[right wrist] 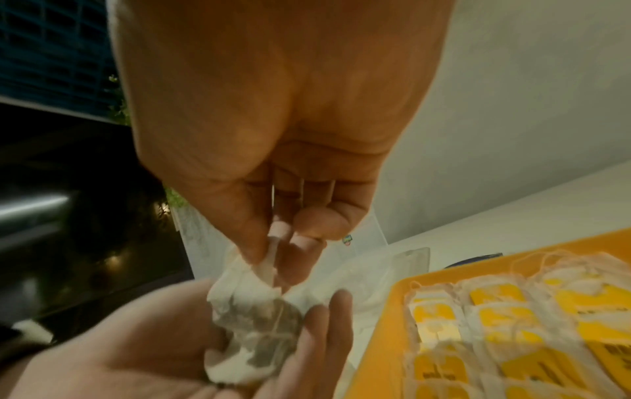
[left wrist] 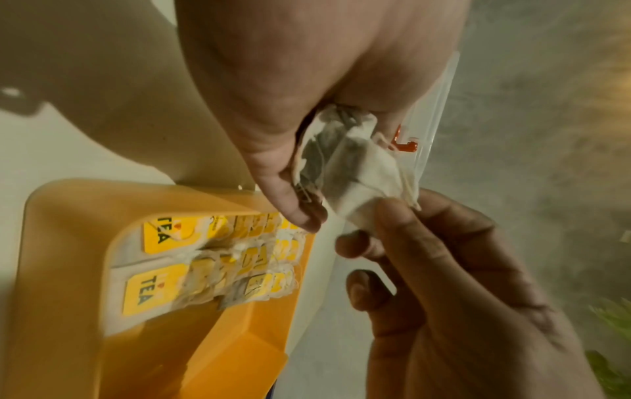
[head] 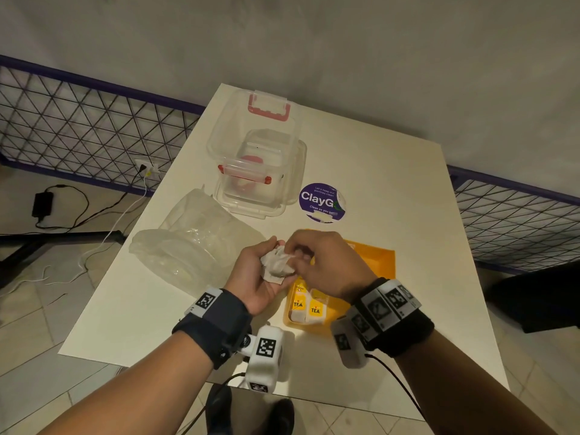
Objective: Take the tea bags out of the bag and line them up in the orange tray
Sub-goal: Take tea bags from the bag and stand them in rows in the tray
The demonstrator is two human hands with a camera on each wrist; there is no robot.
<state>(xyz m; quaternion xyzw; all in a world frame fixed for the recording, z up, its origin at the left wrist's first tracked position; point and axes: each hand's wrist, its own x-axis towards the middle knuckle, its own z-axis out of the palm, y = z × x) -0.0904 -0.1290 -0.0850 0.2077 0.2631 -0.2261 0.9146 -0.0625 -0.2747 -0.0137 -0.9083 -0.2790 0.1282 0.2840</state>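
My wrist-worn cameras [head: 265,353] sit closest, at 6 o'clock, strapped under both forearms. Beyond them spreads the white table [head: 392,171], the biggest thing here. At 10 o'clock from my hands lies the crumpled clear plastic bag [head: 191,243], slumped on its side, mouth toward me. At 12 o'clock stands a clear lidded food container with red latches [head: 260,158], and at 1 o'clock a round purple ClayGo sticker [head: 321,200] is stuck flat to the tabletop. The orange tray [head: 381,262] rests under and just past my right hand, holding tea bags with yellow TEA tags [head: 309,309] packed side by side at its near end, around 5 o'clock from my left palm. My left hand [head: 260,277] is cupped palm-up, fingers curled round a bunch of white tea bags [head: 277,262]. My right hand [head: 326,265] reaches over from 3 o'clock, thumb and forefinger pinching a corner of that bunch.
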